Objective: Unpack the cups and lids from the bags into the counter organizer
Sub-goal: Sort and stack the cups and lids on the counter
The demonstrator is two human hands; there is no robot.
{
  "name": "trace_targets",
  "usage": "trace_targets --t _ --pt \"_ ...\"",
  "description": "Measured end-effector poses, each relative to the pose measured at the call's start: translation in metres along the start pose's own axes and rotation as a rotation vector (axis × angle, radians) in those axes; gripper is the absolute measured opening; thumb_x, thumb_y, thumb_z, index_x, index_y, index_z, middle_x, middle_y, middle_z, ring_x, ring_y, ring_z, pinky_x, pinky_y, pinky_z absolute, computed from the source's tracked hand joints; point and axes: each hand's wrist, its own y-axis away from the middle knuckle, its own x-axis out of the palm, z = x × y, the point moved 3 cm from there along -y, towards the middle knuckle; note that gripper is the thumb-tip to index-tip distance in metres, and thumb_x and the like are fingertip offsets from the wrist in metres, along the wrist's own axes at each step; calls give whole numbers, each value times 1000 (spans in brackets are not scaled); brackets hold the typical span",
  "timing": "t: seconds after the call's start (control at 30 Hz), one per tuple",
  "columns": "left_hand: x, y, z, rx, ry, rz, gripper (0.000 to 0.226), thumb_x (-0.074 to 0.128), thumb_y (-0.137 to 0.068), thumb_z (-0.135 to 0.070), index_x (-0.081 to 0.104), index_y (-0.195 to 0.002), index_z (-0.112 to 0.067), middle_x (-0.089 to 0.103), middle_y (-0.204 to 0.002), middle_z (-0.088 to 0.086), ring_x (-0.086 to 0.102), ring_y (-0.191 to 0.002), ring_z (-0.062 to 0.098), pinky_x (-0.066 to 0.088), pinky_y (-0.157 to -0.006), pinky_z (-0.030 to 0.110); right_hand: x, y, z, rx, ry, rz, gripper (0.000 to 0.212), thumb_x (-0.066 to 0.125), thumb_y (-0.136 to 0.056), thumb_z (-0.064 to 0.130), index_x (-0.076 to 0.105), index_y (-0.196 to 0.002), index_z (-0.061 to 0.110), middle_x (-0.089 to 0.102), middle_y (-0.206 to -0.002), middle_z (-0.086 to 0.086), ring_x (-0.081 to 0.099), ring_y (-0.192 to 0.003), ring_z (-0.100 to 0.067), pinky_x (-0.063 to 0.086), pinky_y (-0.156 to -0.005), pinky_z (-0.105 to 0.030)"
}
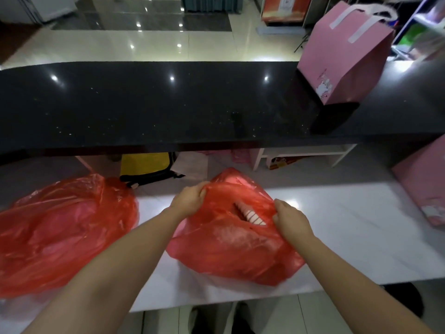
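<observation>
We see a stack of ribbed cups or lids point(250, 216), which one we can't tell, poking through the mouth of the near red bag point(231, 249). The stack lies on its side, long axis running from far-left to near-right, right between the two hands. The bag sits on the white desk point(349, 237), centre, close to the front edge.

Left hand point(190, 198) pinches the bag's far-left rim, fingers curled on plastic. Right hand point(290, 219) pinches the near-right rim, also closed on plastic. Both grips hold bag film, not the stack. They seem to be pulling the mouth apart.

The near-right end of the stack lies just beside the right hand's fingers point(277, 208), so we judge the right hand is nearer for pulling it out; the left one would hold the bag open.

A second red bag point(60, 232) lies to the left, untouched, well apart from both hands. Pink paper bag point(342, 56) stands on the black upper counter point(144, 104). No organizer is in view, so nothing looks unpacked yet.
</observation>
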Motion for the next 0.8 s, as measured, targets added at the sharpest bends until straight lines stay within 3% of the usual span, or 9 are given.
trace_targets --t 0.1,0.17,0.23,0.33,0.43,0.5,0.6,0.7,0.8 --pt "6 -24 9 -67 -33 -33 40 36 -104 -30 53 -140 -35 65 -126 13 62 -113 37 51 -87 42 11 -8 -13 4 18 13 13 48 -90 17 49 -103 18 63 -107 -4 61 -90 -31 40 -64 -36" --pt "19 -32 17 -86 -196 13 50 37 -101 -26 39 -149 -38 57 -129 15 58 -114 39 47 -90 44 14 -11 -19 3 52 -11 13 49 -91 19 50 -104 19 64 -105 -3 62 -89 -30 37 -63 -35" --pt "33 -33 20 -95 -353 84 60 39 -99 -26 24 -156 -37 46 -134 19 47 -120 42 39 -102 47 12 -11 -19 -24 100 -66 15 52 -92 19 56 -106 17 66 -108 -4 63 -90 -32 44 -66 -37" --pt "39 -23 12 -125 -211 203 71 40 -93 -31 12 -158 -42 25 -151 15 26 -133 39 21 -113 49 4 -2 -11 -94 28 -261 28 63 -85 5 65 -113 5 65 -125 -16 66 -100 -38 53 -80 -45" --pt "15 3 -7 21 -19 -15 79 40 -76 -37 29 -155 -41 23 -159 6 19 -142 32 10 -118 47 -3 20 16 -322 -92 -481 33 64 -85 9 68 -117 3 63 -131 -18 62 -114 -35 50 -95 -48" --pt "3 30 -26 205 90 -223 70 41 -75 -35 53 -144 -26 43 -149 6 35 -136 32 22 -117 46 -1 32 41 -477 -132 -357 36 58 -95 27 65 -128 14 60 -138 -8 58 -122 -26 46 -103 -42" --pt "15 68 -45 367 201 -232 46 49 -85 -22 68 -125 -11 61 -130 8 54 -121 28 40 -108 43 12 44 69 -550 -78 47 44 40 -101 53 58 -135 30 55 -143 9 43 -140 -17 38 -113 -37" --pt "34 95 -47 375 196 -161 32 59 -91 -12 70 -121 -10 63 -129 7 56 -120 25 39 -109 33 18 60 75 -642 -13 137 35 38 -99 48 65 -112 28 70 -115 7 57 -122 -17 31 -119 -41" --pt "45 104 -45 321 202 -119 32 58 -94 -9 69 -124 -9 62 -133 6 57 -122 23 35 -109 22 21 77 66 -684 30 191 30 40 -94 40 60 -113 31 68 -113 8 60 -107 -15 42 -105 -39"
